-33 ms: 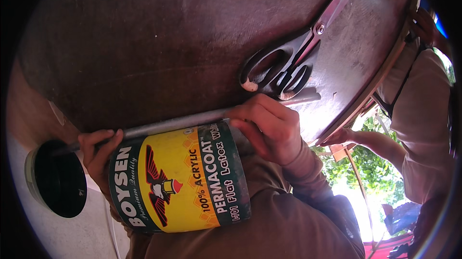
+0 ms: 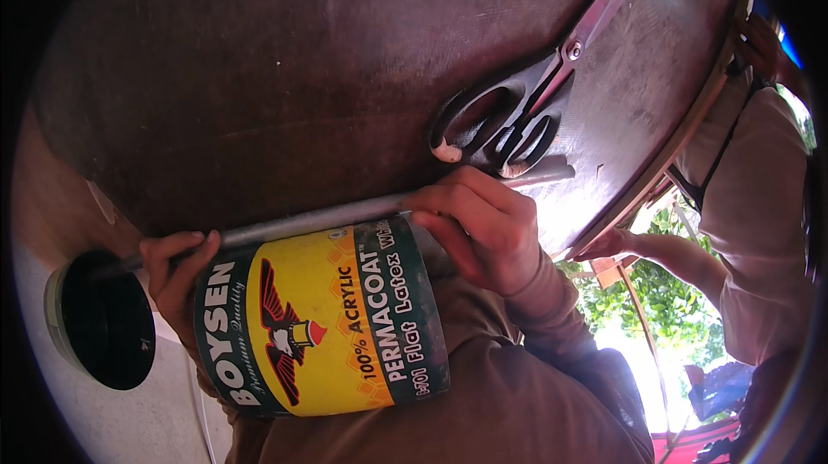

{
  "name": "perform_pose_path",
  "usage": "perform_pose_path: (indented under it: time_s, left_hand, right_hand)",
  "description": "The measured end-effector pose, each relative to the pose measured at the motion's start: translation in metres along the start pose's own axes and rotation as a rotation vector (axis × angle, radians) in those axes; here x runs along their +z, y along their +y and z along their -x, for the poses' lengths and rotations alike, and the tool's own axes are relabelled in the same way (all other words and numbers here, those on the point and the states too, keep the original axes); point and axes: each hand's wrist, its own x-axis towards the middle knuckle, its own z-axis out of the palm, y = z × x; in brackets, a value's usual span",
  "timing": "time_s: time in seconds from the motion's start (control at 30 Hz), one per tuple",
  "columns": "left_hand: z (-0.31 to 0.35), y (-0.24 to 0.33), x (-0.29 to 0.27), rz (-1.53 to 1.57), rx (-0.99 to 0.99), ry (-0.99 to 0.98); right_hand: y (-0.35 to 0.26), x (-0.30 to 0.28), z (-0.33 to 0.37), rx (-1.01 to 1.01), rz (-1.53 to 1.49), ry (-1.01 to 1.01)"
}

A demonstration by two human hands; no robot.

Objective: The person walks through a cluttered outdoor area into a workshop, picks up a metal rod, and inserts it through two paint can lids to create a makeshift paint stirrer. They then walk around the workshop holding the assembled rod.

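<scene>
A paint can (image 2: 323, 317) with a yellow and dark green label lies on its side across my lap. Along its upper side runs a slim grey rod or tube (image 2: 315, 220). My left hand (image 2: 177, 279) has its fingers curled over the rod near the can's left end. At the other end my right hand (image 2: 483, 227) is closed, thumb and fingers pinching the rod. Black-handled scissors (image 2: 539, 89) lie on the dark tabletop (image 2: 259, 76) just beyond my right hand, blades slightly parted. A narrow greyish strip (image 2: 548, 172) shows past that hand; whether it joins the rod is hidden.
A round dark green container or lid (image 2: 103, 322) is at the left, below the table edge. Another person (image 2: 750, 205) is at the right, a hand (image 2: 604, 244) on the table's rim (image 2: 664, 158). Green foliage (image 2: 673, 291) shows behind.
</scene>
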Motion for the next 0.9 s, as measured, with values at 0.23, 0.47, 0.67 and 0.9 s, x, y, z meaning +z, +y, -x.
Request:
perform_pose_path:
  time_s: [0.23,0.47,0.67,0.9]
  left_hand:
    - [0.0012,-0.0036,0.0021,-0.003,0.005,0.003]
    - [0.0020,-0.0061,0.0015,-0.023,0.019,-0.003]
    - [-0.0003,-0.0058,0.0003,-0.020,0.033,-0.007]
    - [-0.0009,0.0029,0.0005,0.068,0.005,-0.009]
  right_hand:
    - [0.0011,-0.0023,-0.0016,-0.026,-0.007,-0.016]
    - [0.0016,-0.0023,-0.0022,-0.031,-0.016,-0.006]
    - [0.0020,-0.0013,-0.0003,-0.045,-0.012,-0.013]
    - [0.0104,-0.0043,0.0021,-0.116,-0.069,0.026]
